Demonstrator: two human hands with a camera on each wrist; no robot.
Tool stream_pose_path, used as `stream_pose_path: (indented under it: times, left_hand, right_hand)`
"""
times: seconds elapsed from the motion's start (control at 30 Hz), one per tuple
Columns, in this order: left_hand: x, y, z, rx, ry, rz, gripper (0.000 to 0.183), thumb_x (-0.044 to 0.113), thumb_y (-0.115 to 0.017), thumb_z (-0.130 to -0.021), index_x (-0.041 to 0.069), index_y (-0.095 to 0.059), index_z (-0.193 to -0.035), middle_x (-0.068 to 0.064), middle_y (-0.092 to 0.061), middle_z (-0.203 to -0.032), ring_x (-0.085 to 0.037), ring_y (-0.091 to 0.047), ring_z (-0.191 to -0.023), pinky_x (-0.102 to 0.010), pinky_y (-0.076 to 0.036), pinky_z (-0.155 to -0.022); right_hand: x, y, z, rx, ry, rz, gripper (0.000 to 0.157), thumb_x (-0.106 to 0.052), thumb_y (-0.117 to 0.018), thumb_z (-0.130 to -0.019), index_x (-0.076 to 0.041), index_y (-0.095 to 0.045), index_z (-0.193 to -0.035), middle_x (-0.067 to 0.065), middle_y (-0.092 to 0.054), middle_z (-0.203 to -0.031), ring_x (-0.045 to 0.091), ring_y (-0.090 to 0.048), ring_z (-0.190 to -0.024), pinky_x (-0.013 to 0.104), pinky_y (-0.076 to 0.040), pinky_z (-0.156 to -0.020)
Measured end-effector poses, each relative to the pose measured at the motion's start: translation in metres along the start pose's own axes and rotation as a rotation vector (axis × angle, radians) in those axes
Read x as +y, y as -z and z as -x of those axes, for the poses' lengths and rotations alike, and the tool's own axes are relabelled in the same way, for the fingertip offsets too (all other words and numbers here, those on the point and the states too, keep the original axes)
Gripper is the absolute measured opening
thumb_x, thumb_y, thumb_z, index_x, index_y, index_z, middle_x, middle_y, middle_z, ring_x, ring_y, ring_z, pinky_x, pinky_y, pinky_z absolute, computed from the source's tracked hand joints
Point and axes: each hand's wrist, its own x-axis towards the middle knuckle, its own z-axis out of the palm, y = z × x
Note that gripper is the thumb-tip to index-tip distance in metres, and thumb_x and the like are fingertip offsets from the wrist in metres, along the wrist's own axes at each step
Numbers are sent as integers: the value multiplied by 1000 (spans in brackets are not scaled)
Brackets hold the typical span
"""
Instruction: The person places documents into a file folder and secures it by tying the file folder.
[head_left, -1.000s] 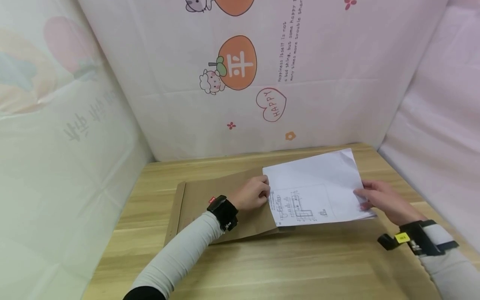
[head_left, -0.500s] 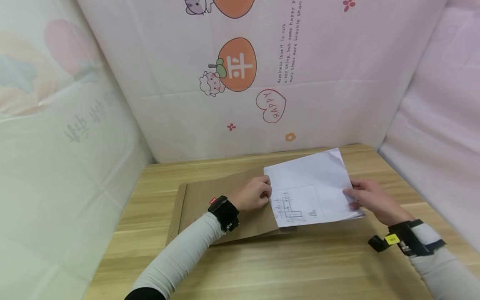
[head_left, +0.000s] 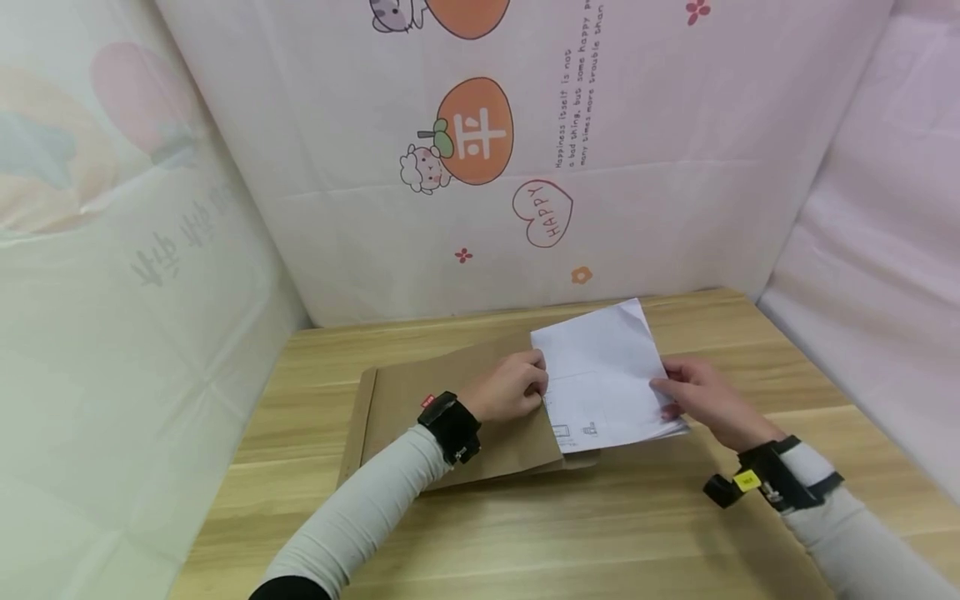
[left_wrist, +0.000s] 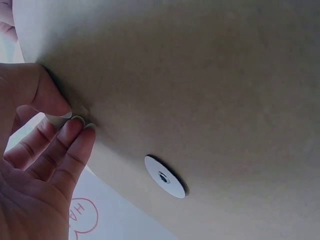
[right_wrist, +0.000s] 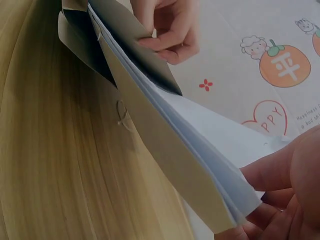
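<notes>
A brown kraft document envelope lies on the table with its mouth to the right. My left hand pinches the envelope's upper layer at the mouth, thumb against fingertips, lifting that edge. A stack of white papers with line drawings printed on top sits partly inside, its left part hidden. My right hand holds the stack by its outer end, thumb on top and fingers below. In the right wrist view a yellowish sheet runs along the stack's underside. A round white button shows on the envelope in the left wrist view.
The wooden table extends in front of the envelope. Printed cloth walls rise behind it and at both sides. A small loop of string hangs near the envelope in the right wrist view.
My right hand has moved left with the paper stack, and more of the stack is now inside the envelope. My left hand keeps nearly the same place at the mouth.
</notes>
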Motion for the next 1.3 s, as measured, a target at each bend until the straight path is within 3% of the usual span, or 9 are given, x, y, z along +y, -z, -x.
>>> stream_pose_path:
  times: [0.4,0.97,1.3]
  left_hand:
    - [2,1,-1,5,4,-12,18,3,-69,-91,15,-68,-78,2,-52,-92,-11,-50,-81,-18,-42,-72]
    - [6,-1,0,-26,-13,-39,17,4,-68,-91,16,-69,-79,3,-52,-92,-9,-50,-82,-17,-42,-73]
    - [9,-1,-3,11,-77,-13,18,2,-68,-91,15,-68,-79,3,-52,-93,-9,-51,-81,-17,-42,-73]
  right_hand:
    - [-2,-23,-12,-42,15,-74,39,-9,-52,-106,11,-51,-139,26,-60,-119,23,-63,-91,34,-59,-70]
    - [0,-37,-16,-94,14,-95,39,-8,-54,-105,12,-52,-138,26,-61,-118,26,-63,-90,34,-59,-69]
    - [0,-49,-17,-115,14,-130,39,-9,-55,-105,11,-52,-137,25,-61,-117,25,-62,-89,34,-60,-70]
